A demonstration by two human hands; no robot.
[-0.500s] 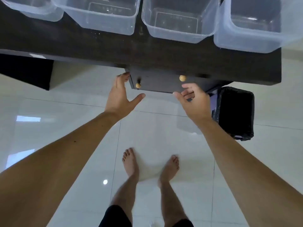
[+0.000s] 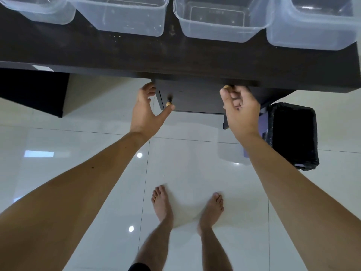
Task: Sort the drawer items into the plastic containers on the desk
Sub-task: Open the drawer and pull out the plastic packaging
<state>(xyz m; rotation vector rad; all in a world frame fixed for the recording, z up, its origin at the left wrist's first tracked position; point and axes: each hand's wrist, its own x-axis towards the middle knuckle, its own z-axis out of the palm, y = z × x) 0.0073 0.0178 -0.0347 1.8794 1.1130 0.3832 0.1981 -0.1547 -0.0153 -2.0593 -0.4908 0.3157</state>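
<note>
A dark drawer front [image 2: 195, 96] sits under the edge of the dark desk [image 2: 175, 59], with two small tan knobs. My left hand [image 2: 146, 112] is open at the drawer's left edge, thumb just under the left knob [image 2: 168, 104]. My right hand [image 2: 240, 112] is cupped with fingers curled right beside the right knob [image 2: 226, 87], which is partly hidden. Several clear plastic containers stand in a row on the desk: [image 2: 125, 14], [image 2: 220, 18], [image 2: 316, 22]. The drawer's contents are hidden.
A black-lined waste bin [image 2: 293, 133] stands on the floor to the right of the drawer. A dark desk panel [image 2: 33, 90] is at the left. My bare feet [image 2: 162, 202] stand on glossy white tiles below the drawer.
Both hands have risen closer to the drawer front. My right hand has moved up to the right knob, and my left thumb has come under the left knob.
</note>
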